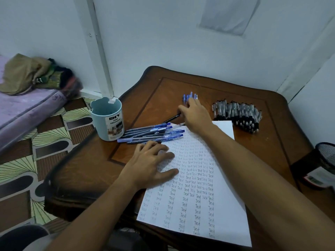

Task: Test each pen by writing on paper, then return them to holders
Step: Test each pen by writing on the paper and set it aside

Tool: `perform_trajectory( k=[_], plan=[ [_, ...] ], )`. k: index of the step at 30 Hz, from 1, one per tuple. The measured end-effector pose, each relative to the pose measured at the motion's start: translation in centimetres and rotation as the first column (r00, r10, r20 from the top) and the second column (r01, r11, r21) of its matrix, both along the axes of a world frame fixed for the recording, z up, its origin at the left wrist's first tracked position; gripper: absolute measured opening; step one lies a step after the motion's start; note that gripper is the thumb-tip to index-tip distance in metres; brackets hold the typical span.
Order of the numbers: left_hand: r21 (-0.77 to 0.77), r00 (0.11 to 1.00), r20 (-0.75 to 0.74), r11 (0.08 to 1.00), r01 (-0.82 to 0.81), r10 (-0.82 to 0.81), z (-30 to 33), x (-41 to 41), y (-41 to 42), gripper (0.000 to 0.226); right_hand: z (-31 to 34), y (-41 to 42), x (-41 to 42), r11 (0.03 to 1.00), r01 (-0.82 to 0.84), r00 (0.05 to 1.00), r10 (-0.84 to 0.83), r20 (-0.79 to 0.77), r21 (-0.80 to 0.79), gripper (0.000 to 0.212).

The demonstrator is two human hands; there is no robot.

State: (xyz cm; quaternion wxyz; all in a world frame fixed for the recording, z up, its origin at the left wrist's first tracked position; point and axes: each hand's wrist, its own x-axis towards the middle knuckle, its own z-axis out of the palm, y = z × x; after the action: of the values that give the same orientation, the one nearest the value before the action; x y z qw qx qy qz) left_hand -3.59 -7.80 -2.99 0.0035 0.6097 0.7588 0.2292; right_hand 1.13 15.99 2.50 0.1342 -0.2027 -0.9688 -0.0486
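My left hand [151, 161] lies flat, palm down and fingers spread, on the left edge of the paper [195, 187], gripping nothing. The sheet sits on the wooden table [272, 145], running from the near edge toward the middle, and is filled with columns of the word "Test".

My right hand [194, 115] reaches to the far end of the paper, fingers curled over a few blue pens [189, 96] whose ends poke out beyond my fingertips. A black pen [172, 119] sticks out to the left from under my thumb; I seem to be pinching it, but I cannot tell for sure, because the hand hides the contact.

Left of the paper's far corner lies a loose pile of blue pens [152, 133], tips pointing toward the light blue holder [107, 118], which stands just beside them at the table's left edge and is labelled "DIY Desk Organizer". To the right, well apart from my hand, lies a dense heap of black-and-clear pens [237, 113]. A black mesh holder [326, 157] stands at the far right edge of the view.
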Motion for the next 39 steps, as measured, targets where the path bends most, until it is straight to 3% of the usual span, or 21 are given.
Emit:
perform_trajectory(
  k=[6, 8, 9, 10, 12, 14, 17, 24, 29, 31, 34, 37, 39],
  plan=[
    [-0.002, 0.998, -0.057, 1.0, 0.007, -0.007, -0.1, 0.0, -0.1, 0.06, 1.1, 0.8, 2.8, 0.991, 0.128, 0.988, -0.131, -0.085, -0.035, 0.032],
    [0.001, 0.997, -0.074, 1.0, 0.009, -0.008, -0.1, 0.0, 0.0, 0.058, 1.3, 0.6, 3.8, 0.961, 0.127, 0.973, -0.168, -0.155, -0.246, 0.029],
    [-0.003, 0.997, -0.082, 1.0, 0.009, -0.009, -0.1, -0.1, 0.0, 0.058, 1.4, 0.0, 4.3, 0.883, 0.077, 0.948, -0.208, -0.239, -0.462, 0.025],
    [-0.006, 0.996, -0.088, 1.0, 0.009, -0.01, -0.1, 0.0, 0.0, 0.059, 1.6, -0.7, 4.9, 0.728, -0.008, 0.904, -0.287, -0.316, -0.685, 0.022],
    [-0.015, 0.996, -0.091, 1.0, 0.005, -0.006, 0.0, -0.1, -0.1, 0.061, 1.9, -2.2, 6.1, 0.333, -0.212, 0.797, -0.485, -0.36, -0.919, 0.018],
    [-0.025, 0.995, -0.096, 1.0, 0.002, -0.005, 0.0, -0.1, 0.0, 0.063, 1.8, -3.1, 7.5, 0.094, -0.326, 0.735, -0.601, -0.314, -0.941, 0.017],
    [-0.059, 0.994, -0.108, 0.998, -0.01, 0.003, 0.2, -0.1, 0.1, 0.069, 1.4, -3.8, 9.5, -0.044, -0.395, 0.684, -0.681, -0.261, -0.918, 0.014],
    [-0.092, 0.993, -0.118, 0.995, -0.026, 0.015, 0.3, -0.1, 0.1, 0.078, -0.1, -6.4, 14.2, -0.118, -0.41, 0.657, -0.726, -0.204, -0.905, 0.043],
    [-0.055, 0.992, -0.129, 0.998, -0.026, 0.019, 0.0, 0.1, 0.0, 0.075, -0.9, -7.2, 16.4, -0.104, -0.459, 0.602, -0.767, -0.222, -0.883, 0.059],
    [-0.041, 0.992, -0.127, 0.999, -0.026, 0.021, 0.0, 0.2, 0.0, 0.075, -1.0, -7.5, 17.0, -0.106, -0.448, 0.608, -0.764, -0.215, -0.888, 0.049],
    [-0.018, 0.992, -0.126, 0.999, -0.029, 0.027, 0.1, 0.3, -0.1, 0.074, -1.1, -8.2, 17.9, -0.132, -0.427, 0.636, -0.747, -0.193, -0.894, 0.011],
    [-0.012, 0.991, -0.135, 1.0, -0.026, 0.024, 0.0, 0.3, -0.1, 0.074, -1.3, -8.7, 18.5, -0.145, -0.447, 0.622, -0.759, -0.191, -0.883, 0.015],
    [0.025, 0.989, -0.145, 0.999, -0.027, 0.03, -0.3, 0.2, 0.0, 0.074, -1.4, -8.7, 18.9, -0.088, -0.422, 0.65, -0.723, -0.233, -0.902, 0.007]
  ],
)
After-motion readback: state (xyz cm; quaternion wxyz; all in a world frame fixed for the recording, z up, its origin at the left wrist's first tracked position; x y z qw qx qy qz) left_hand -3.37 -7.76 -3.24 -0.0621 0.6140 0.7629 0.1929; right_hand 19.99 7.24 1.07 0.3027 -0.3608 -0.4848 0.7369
